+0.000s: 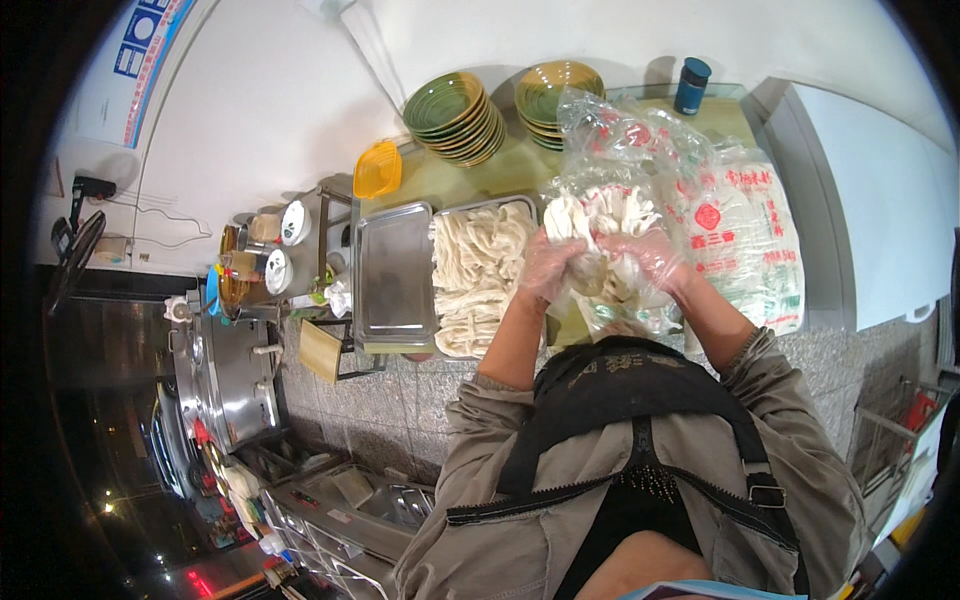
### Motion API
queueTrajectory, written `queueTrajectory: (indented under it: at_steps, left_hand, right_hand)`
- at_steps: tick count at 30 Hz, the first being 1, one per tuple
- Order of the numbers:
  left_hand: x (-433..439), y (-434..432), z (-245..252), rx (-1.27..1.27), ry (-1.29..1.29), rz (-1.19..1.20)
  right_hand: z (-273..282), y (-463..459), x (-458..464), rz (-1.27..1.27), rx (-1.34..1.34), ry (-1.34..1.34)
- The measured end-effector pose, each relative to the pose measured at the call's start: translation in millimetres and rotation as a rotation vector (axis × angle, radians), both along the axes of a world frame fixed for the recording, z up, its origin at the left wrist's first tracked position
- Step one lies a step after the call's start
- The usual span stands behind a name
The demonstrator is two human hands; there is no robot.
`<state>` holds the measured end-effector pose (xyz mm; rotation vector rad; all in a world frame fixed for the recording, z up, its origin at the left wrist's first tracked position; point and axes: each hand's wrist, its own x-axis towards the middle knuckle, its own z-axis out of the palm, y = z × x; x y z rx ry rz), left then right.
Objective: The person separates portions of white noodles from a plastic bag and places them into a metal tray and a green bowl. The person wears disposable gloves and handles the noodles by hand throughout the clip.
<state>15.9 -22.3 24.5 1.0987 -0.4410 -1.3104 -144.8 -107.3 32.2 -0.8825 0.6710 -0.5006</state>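
My left hand and my right hand both wear thin clear plastic gloves. Between them they grip a bundle of thick white rice noodles, with the strands fanned upward over my fingers. Around and behind the bundle lies an opened clear plastic bag with red print. Just left of my left hand, folded portions of noodles fill a metal tray. To the right of my right hand rest sealed noodle packages bearing red writing. Part of my fingers is hidden by the noodles and plastic.
A second metal tray adjoins the noodle tray. Behind stand two stacks of green bowls, a yellow plastic basket and a blue lidded cup. A white chest-like appliance bounds the table's right side.
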Motion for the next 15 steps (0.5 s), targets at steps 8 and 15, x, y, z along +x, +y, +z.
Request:
queueTrajectory:
  at_steps: [8,15]
  left_hand:
    - [-30,-6,0,0.07,-0.167,0.22]
    - [-32,7,3,0.085,-0.388,0.192]
  right_hand:
    - [-13,2,13,0.052,-0.851,0.366]
    - [-24,1,15,0.002,-1.036,0.525]
